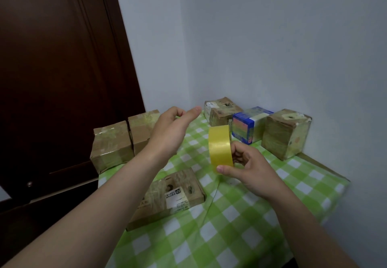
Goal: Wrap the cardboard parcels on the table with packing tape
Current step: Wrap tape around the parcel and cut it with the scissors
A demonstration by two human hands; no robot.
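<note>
Held upright above green-checked tablecloth [240, 215]: yellow packing tape roll [219, 146], clamped between thumb and curled fingers of right hand [251, 171]. Left of roll, left hand [169, 131] raised, fingers loosely straight, holding nothing. Below-left of roll, flat labelled cardboard parcel [178, 194] lying on cloth.

My right grip [249, 171] pinches the yellow tape roll [219, 146] upright above the table [261, 215], thumb under its near rim. My left grip [169, 131] hangs relaxed over the far left, holding nothing. A flat parcel [178, 192] lies near left, partly under my forearm. A thin strand, possibly tape, trails from the roll toward the table.
</note>
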